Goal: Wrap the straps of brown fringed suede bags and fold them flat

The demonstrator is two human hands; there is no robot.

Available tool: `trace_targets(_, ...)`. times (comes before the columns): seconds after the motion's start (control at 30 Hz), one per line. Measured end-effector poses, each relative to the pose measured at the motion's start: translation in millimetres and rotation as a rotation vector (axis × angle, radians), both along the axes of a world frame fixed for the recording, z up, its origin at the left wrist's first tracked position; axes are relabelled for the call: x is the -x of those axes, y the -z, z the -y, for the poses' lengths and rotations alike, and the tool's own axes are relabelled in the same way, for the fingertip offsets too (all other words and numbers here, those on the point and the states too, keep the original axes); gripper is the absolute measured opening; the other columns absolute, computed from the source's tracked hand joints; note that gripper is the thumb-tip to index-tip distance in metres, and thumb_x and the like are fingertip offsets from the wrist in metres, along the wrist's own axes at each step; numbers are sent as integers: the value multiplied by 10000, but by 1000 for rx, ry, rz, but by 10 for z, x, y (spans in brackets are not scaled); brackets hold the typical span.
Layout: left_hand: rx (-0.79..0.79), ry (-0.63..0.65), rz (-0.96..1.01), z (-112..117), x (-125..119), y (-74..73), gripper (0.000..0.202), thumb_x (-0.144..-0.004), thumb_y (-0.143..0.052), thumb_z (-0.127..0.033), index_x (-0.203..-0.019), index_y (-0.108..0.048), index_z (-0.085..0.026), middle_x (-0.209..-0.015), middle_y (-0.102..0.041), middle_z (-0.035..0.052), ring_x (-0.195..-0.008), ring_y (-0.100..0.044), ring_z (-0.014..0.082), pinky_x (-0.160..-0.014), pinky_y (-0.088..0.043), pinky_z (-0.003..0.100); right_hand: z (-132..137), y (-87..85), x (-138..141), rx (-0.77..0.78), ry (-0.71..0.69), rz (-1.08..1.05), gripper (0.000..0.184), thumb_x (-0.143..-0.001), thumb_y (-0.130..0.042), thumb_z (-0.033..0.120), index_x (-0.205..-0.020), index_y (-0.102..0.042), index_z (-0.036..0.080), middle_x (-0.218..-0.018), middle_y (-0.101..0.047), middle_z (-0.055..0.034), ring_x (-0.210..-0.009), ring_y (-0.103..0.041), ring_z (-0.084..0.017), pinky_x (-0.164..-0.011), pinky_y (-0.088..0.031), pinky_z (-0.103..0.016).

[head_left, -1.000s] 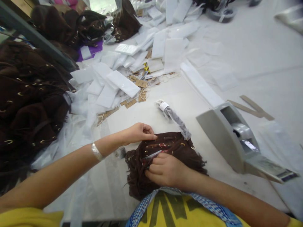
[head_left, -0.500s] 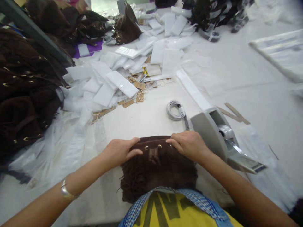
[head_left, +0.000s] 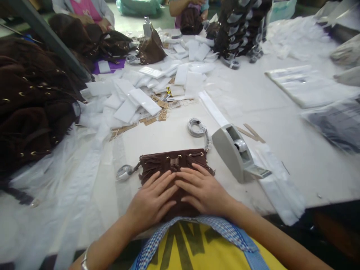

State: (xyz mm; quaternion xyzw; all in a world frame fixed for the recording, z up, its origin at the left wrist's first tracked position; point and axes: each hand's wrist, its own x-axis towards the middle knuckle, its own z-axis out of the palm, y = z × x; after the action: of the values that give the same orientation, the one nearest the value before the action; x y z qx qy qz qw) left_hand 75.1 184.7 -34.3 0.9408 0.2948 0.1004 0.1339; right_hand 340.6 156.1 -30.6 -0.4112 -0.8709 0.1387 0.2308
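Note:
A small brown fringed suede bag (head_left: 174, 162) with gold eyelets lies flat on the white table (head_left: 168, 137) right in front of me. My left hand (head_left: 153, 200) rests flat on its lower left part, fingers stretched out and spread. My right hand (head_left: 201, 189) lies flat beside it on the bag's right part, fingers also stretched. Both palms press on the bag; neither holds anything. A strap wrapped in clear plastic (head_left: 125, 171) sticks out at the bag's left, and a wrapped coil of strap (head_left: 197, 127) lies beyond its right corner.
A grey tape dispenser (head_left: 236, 153) stands right of the bag. White packets and brown tags (head_left: 146, 95) litter the table behind. Brown bags pile up at left (head_left: 30, 108) and far back (head_left: 242, 26). Other people stand at the far edge (head_left: 191, 11). Plastic sheets (head_left: 309, 86) lie right.
Both hands have moved from gripping the bag's top edge down onto its body, lying flat. The bag now lies further from me and flattened; the view has tilted up.

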Motion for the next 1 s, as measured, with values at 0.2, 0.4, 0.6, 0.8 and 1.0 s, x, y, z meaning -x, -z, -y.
trace_targets(0.2, 19, -395, -150, 590, 418, 367, 537, -974, -438, -373, -1477, -380, -194, -1510, -428, 131, -1389, -411, 290, -1099, -389, 529, 454, 342, -158, 112, 163, 190, 581, -946, -540, 398, -1477, -393, 214, -1507, -428, -126, -1396, -388, -272, -1154, -223, -600)
trace_targets(0.4, -103, -663, 9, 642, 342, -231, 264, -949, -510, -347, -1121, -657, -210, -1309, -633, 105, -1122, -634, 283, -1004, -481, 476, 537, 82, -64, -113, 364, 25, 224, -944, -560, 239, -1115, -700, 199, -1210, -691, -98, -1242, -561, -268, -1153, -242, -589)
trace_targets(0.6, 185, -465, 420, 388, -439, -316, 310, -968, -452, -269, -1253, -563, -218, -1250, -654, 77, -1118, -632, 190, -973, -510, 339, 530, 150, 219, -63, 18, 47, 368, -960, -528, 285, -1314, -590, 205, -1376, -587, -81, -1323, -490, -232, -1111, -395, -476)
trace_targets(0.8, 383, -837, 564, -4, -700, 43, 359, -924, -478, -523, -985, -543, -176, -880, -663, 77, -755, -681, 214, -741, -551, 376, 586, 377, 263, -72, -23, 119, 405, -979, -478, 295, -1371, -544, 214, -1403, -561, -82, -1329, -487, -234, -1108, -402, -498)
trace_targets(1.0, 910, -748, 651, -195, -816, 239, 455, -840, -547, -606, -784, -559, -155, -668, -660, 69, -491, -659, 200, -432, -511, 286, 511, 208, 234, 20, -70, 76, 366, -927, -556, 316, -1277, -627, 233, -1318, -632, -85, -1239, -569, -245, -1084, -414, -454)
